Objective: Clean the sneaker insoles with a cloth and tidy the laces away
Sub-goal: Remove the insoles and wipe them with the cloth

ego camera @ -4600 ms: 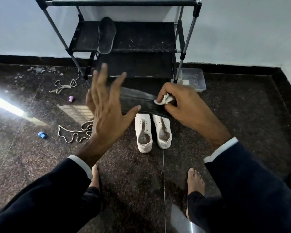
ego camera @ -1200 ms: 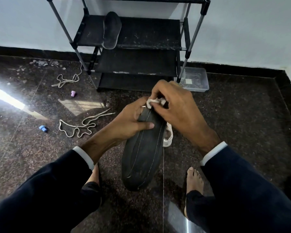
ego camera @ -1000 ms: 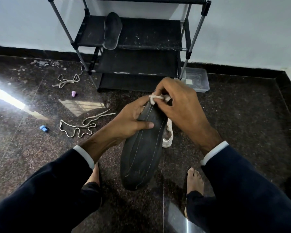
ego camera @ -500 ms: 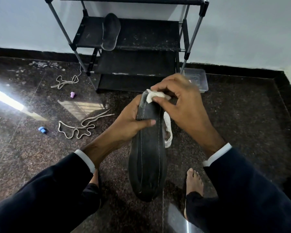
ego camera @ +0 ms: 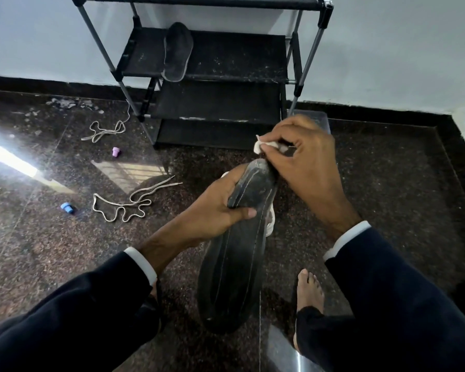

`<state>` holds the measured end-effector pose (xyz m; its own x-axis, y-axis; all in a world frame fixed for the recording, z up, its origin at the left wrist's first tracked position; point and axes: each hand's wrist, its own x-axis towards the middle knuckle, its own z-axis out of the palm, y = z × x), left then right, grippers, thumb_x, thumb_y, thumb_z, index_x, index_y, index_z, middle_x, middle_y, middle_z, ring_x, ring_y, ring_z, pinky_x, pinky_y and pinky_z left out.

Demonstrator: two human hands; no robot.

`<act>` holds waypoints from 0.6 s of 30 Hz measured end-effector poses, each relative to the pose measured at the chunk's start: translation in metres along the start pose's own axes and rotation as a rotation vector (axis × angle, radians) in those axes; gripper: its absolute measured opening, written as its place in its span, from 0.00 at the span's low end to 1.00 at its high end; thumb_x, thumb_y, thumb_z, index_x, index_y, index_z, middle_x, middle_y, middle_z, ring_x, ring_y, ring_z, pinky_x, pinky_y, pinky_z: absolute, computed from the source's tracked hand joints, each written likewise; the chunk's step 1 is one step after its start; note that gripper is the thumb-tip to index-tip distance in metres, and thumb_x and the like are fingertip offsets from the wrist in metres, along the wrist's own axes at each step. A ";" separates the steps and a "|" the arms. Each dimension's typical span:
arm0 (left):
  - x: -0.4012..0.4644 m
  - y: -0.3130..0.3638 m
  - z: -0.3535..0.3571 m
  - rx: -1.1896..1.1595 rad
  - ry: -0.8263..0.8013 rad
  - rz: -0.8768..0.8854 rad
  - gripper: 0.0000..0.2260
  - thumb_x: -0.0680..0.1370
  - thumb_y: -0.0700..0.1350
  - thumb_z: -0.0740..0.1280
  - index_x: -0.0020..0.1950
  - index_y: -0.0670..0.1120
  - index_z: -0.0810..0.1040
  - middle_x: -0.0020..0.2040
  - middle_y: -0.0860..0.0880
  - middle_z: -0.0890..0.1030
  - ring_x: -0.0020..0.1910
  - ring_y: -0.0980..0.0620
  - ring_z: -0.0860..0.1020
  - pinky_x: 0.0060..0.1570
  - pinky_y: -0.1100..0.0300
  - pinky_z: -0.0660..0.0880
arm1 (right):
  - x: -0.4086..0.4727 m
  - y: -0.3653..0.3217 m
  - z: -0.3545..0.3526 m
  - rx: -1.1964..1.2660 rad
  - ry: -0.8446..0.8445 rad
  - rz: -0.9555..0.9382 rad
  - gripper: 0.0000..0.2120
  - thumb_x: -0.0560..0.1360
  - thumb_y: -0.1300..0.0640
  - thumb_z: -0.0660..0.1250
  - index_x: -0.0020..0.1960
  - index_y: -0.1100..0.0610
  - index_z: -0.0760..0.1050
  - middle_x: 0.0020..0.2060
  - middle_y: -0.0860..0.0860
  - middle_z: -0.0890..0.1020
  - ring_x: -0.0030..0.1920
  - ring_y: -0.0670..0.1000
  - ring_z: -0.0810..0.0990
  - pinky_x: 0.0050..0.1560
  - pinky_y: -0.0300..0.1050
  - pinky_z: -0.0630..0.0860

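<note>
The left hand (ego camera: 218, 208) is closed around a dark insole (ego camera: 236, 253), thumb laid across its upper face and fingers wrapped behind, gripping it in its far half. The right hand (ego camera: 304, 162) pinches a small white cloth (ego camera: 263, 145) between thumb and fingertips, bunched tight, and presses it at the far tip of the insole, which that hand partly hides. The insole hangs in the air, long axis running away from the person, near end low between the knees, pale stitch lines running its length.

Just behind the insole, a bit of a white sneaker (ego camera: 271, 224) shows on the floor (ego camera: 387, 197); the rest is hidden by it. Left of the insole, one pale lace (ego camera: 124, 208) lies loose in loops on the floor. Farther left and beyond it a second lace (ego camera: 102, 131) lies tangled, one end trailing toward the black rack (ego camera: 218, 103) that stands beyond the insole against the wall. A second insole (ego camera: 177, 52) lies on the rack's middle shelf, its near end over the shelf edge. A clear tub (ego camera: 324, 120) sits by the rack's right leg, mostly behind the right hand. A small purple cap (ego camera: 115, 151) and a small blue piece (ego camera: 65, 206) lie on the floor near the laces. Bare feet, one (ego camera: 309, 291) right of the insole's near end, rest on the floor
</note>
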<state>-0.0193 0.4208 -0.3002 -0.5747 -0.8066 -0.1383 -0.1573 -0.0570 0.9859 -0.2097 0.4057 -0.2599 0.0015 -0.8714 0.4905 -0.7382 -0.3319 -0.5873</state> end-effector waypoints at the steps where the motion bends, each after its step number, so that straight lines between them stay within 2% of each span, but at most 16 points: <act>1: 0.001 0.000 -0.001 -0.014 0.021 -0.003 0.32 0.74 0.30 0.71 0.74 0.49 0.68 0.65 0.47 0.80 0.66 0.51 0.78 0.65 0.54 0.75 | 0.001 0.001 -0.004 0.035 0.032 0.052 0.06 0.73 0.62 0.76 0.49 0.58 0.86 0.46 0.51 0.83 0.46 0.41 0.78 0.48 0.29 0.74; 3: 0.003 0.000 -0.007 -0.046 0.079 -0.003 0.31 0.73 0.32 0.72 0.74 0.48 0.69 0.63 0.45 0.81 0.63 0.46 0.80 0.65 0.45 0.76 | 0.001 -0.001 -0.010 0.118 0.063 0.079 0.06 0.73 0.61 0.76 0.50 0.56 0.85 0.47 0.51 0.83 0.47 0.41 0.79 0.49 0.30 0.74; 5: 0.006 -0.001 -0.013 -0.069 0.113 0.000 0.30 0.73 0.31 0.72 0.72 0.48 0.70 0.60 0.43 0.82 0.61 0.44 0.80 0.63 0.43 0.77 | -0.002 -0.008 -0.011 0.204 -0.041 0.024 0.07 0.73 0.61 0.77 0.51 0.58 0.85 0.47 0.52 0.83 0.48 0.43 0.80 0.50 0.34 0.77; 7: 0.007 -0.001 -0.012 -0.070 0.132 0.013 0.29 0.73 0.28 0.71 0.71 0.46 0.71 0.57 0.46 0.82 0.60 0.47 0.80 0.60 0.50 0.78 | -0.007 -0.015 -0.002 0.227 -0.202 -0.092 0.07 0.73 0.62 0.77 0.50 0.59 0.86 0.46 0.53 0.83 0.47 0.45 0.81 0.49 0.36 0.78; 9: 0.007 -0.001 -0.009 -0.040 0.134 0.036 0.28 0.72 0.26 0.70 0.69 0.44 0.71 0.56 0.49 0.81 0.59 0.53 0.80 0.59 0.57 0.76 | -0.011 -0.018 0.008 0.195 -0.266 -0.190 0.05 0.72 0.64 0.77 0.48 0.61 0.86 0.44 0.53 0.82 0.45 0.46 0.81 0.47 0.36 0.78; 15: 0.006 0.004 -0.010 -0.034 0.129 0.060 0.30 0.73 0.28 0.71 0.71 0.51 0.70 0.60 0.49 0.81 0.60 0.53 0.80 0.59 0.59 0.75 | -0.009 -0.017 0.012 0.112 -0.103 -0.133 0.04 0.72 0.64 0.76 0.46 0.61 0.85 0.43 0.52 0.82 0.43 0.47 0.81 0.44 0.38 0.78; 18: 0.002 0.003 -0.009 -0.052 0.093 0.038 0.32 0.72 0.32 0.72 0.73 0.49 0.70 0.62 0.46 0.81 0.63 0.50 0.80 0.62 0.53 0.76 | -0.003 -0.006 0.007 -0.025 0.016 -0.069 0.03 0.73 0.62 0.75 0.47 0.60 0.85 0.44 0.53 0.83 0.42 0.47 0.80 0.43 0.40 0.79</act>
<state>-0.0140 0.4134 -0.2965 -0.5016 -0.8600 -0.0940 -0.0937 -0.0540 0.9941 -0.2005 0.4077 -0.2629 0.0428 -0.8408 0.5397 -0.7530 -0.3822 -0.5356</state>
